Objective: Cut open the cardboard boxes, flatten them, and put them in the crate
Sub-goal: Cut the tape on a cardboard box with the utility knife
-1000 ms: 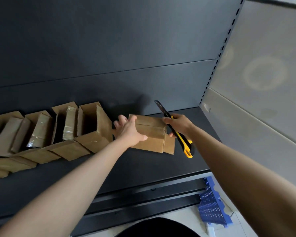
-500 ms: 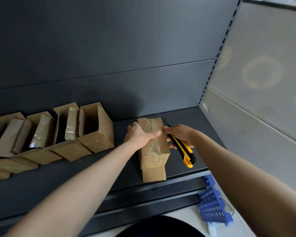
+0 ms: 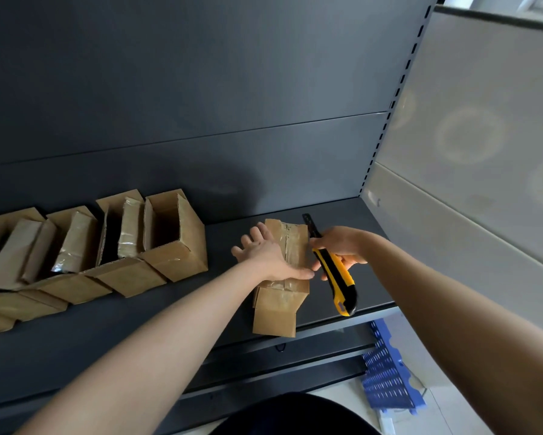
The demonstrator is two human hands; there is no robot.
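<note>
1. As the person reaches over it, a dark grey shelf (image 3: pixel 223 240) runs wide from left to right.
2. A row of boxes (image 3: pixel 85 255) stands on the left half of the shelf. They are brown and lean on each other. The end box (image 3: pixel 176 246), the last one on the right of the row, is open on top.
3. A blue crate (image 3: pixel 389 378) with many little holes sits down on the floor, below the front right corner of the shelf.
4. One brown box (image 3: pixel 279 309) lies alone on the right half of the shelf, well apart from the row. It has shiny tape on top. Its near flap reaches the front edge of the shelf.
5. The left hand (image 3: pixel 267 255) lies flat on top of this box. Its fingers are straight and spread out, and the palm presses down.
6. The right hand (image 3: pixel 339 246) is just beside the right side of the box. Its fingers are curled tight round a knife (image 3: pixel 336 274).
7. The knife is yellow and black. Its thin blade (image 3: pixel 309 222) sticks out toward the back edge of the shelf, close to the box. I cannot tell if the blade touches the box.
</note>
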